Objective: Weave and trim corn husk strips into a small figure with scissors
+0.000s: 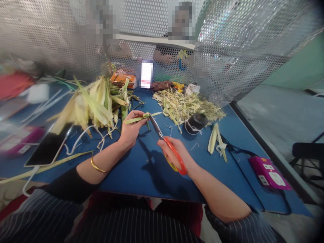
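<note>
My left hand (133, 130) pinches a small knotted strip of corn husk (136, 119) above the middle of the table. In my right hand (174, 152) is a pair of scissors (174, 153) with red-orange and yellow handles, my fingers wrapped round them. The scissor blades reach up and left, their tips touching or very near the knot. Left of my left hand lies a heap of pale green whole corn husks (97, 101). A pile of short husk scraps (187, 104) spreads beyond my right hand, with a black spool of thread (196, 123) in front of it.
A lit phone (146, 74) stands at the back against the perforated screen (141, 20). A dark tablet or phone (49, 148) lies left with white cables. Folded husks (217, 141) and a magenta power strip (269, 173) with black cords are on the right.
</note>
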`<action>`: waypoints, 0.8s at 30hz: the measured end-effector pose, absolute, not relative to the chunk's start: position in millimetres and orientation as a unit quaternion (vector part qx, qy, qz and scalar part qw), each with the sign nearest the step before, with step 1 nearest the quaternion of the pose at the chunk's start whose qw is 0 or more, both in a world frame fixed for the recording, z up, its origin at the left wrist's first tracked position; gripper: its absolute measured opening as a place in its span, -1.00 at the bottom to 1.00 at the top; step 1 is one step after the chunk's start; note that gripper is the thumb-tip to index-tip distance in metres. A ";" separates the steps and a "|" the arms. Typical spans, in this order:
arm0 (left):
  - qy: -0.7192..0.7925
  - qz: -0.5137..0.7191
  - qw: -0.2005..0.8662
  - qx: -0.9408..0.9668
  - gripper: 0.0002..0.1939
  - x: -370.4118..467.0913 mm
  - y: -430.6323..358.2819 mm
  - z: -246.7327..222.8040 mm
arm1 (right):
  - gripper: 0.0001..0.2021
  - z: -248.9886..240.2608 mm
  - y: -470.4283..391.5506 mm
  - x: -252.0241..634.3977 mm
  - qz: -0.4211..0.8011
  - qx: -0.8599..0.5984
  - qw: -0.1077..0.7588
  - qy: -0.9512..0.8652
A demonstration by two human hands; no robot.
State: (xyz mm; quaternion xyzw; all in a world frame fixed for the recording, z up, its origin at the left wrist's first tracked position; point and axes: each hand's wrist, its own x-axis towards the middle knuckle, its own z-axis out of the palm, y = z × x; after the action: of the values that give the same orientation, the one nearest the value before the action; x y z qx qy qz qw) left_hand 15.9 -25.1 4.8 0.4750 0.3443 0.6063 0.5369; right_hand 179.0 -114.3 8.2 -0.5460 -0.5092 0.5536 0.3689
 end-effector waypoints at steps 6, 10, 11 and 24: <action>0.353 0.605 0.548 0.458 -0.79 15.2 -24.7 5.6 | -0.63 8.0 -116.2 178.2 0.543 -0.552 0.367 -0.515; 0.342 0.606 0.574 0.432 -0.77 14.1 -22.6 6.4 | -0.63 11.5 -115.5 177.6 0.573 -0.527 0.375 -0.503; 0.337 0.605 0.584 0.424 -0.77 13.7 -22.0 6.4 | -0.63 12.5 -115.5 177.4 0.574 -0.521 0.382 -0.503; 0.367 0.536 0.682 0.337 -0.77 12.1 -15.1 4.1 | -0.65 22.5 -104.1 186.2 0.503 -0.526 0.509 -0.461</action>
State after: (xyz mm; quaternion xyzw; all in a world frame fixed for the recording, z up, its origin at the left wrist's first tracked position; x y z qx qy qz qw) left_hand 12.1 -15.1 4.1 0.3367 0.3668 0.5356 0.6820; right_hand 186.2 -104.1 22.5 -0.5257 -0.4605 0.5029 0.5086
